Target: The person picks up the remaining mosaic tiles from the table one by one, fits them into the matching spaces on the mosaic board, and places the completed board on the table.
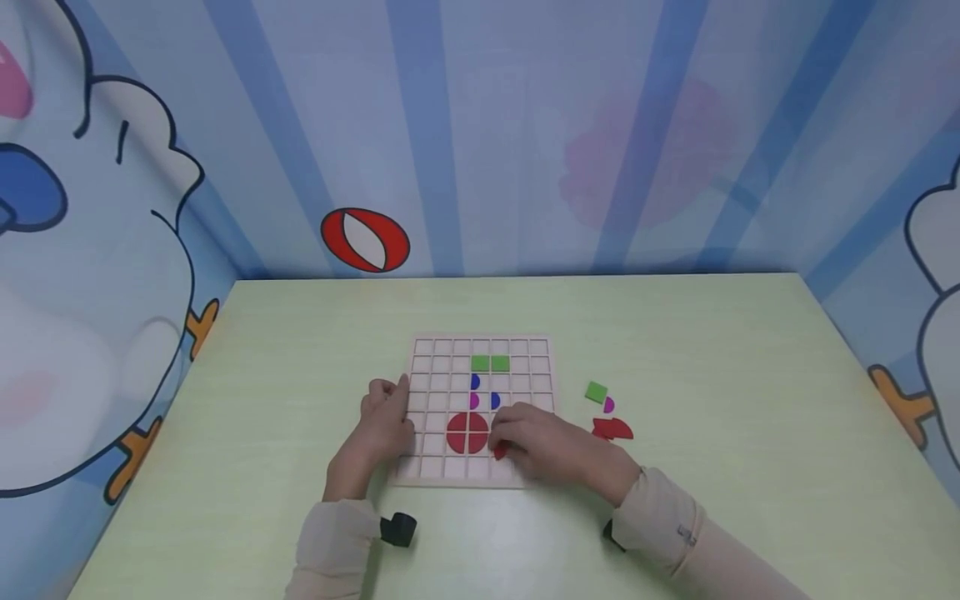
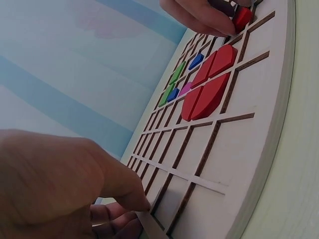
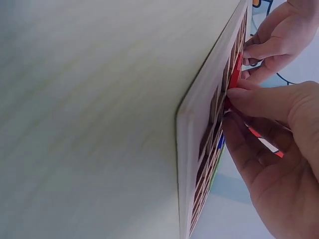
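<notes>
A pale wooden grid board [image 1: 432, 471] lies on the table. My left hand [image 1: 381, 427] grips its left edge; in the left wrist view, the thumb lies on the frame with fingers below it. Over the lower right cells, my right hand [image 1: 547, 443] pinches a small red piece [image 1: 499, 452] between thumb and fingertips, partly hidden by them. Just left of it, several red quarter-circle pieces [image 1: 457, 423] form a full circle on the board. Higher up sit two green squares [image 1: 480, 363], two blue half-circles [image 1: 496, 401] and a magenta half-circle [image 1: 474, 401].
Right of the board lie a loose green square [image 1: 596, 392], a magenta half-circle [image 1: 609, 405] and some overlapping red pieces [image 1: 615, 429]. The pale green table [image 1: 300, 333] meets a blue striped wall [image 1: 510, 167] at its back edge.
</notes>
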`<state>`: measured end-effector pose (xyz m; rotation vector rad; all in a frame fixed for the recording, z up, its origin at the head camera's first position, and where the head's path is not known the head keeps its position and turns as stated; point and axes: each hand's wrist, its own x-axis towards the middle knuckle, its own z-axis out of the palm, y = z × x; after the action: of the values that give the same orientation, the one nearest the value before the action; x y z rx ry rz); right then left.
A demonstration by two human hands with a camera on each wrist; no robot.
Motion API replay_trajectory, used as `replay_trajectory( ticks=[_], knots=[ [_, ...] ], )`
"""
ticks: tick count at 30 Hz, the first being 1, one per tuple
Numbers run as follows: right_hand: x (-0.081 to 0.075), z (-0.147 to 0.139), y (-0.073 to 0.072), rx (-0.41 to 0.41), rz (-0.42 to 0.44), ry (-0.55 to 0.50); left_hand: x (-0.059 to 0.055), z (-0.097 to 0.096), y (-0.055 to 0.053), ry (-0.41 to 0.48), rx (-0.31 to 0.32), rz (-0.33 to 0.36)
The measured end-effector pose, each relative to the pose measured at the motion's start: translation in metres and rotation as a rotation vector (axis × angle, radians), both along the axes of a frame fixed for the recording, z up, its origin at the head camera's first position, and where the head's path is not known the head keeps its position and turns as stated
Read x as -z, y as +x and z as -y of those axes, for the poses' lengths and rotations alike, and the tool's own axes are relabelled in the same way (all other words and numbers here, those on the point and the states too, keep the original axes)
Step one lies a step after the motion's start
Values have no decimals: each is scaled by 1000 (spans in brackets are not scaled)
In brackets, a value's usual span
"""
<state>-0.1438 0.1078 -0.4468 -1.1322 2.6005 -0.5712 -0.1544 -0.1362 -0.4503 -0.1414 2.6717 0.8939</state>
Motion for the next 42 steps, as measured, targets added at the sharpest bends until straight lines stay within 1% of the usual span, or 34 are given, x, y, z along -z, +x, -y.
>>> replay_trajectory(
  ticks=[4,7,9,14,17,27,38,42],
  knots=[
    [1,-1,0,-4,-11,-18,1,0,0,2,5,-6],
    [3,-1,1,20,0,-27,1,0,0,-1,4,-5],
    [3,0,2,60,11,-29,1,0,0,-5,2,-4],
    [3,6,5,197,36,1,1,0,0,-5,1,3],
    [4,9,6,233,41,17,1,0,0,-2,0,7],
    [6,8,6,218,58,-5,3,1,-1,-5,-2,6],
    [8,4,4,190,63,-34,2,1,-1,-5,-2,12],
    [8,4,4,172,42,-33,3,1,-1,-3,-2,9]
  ],
)
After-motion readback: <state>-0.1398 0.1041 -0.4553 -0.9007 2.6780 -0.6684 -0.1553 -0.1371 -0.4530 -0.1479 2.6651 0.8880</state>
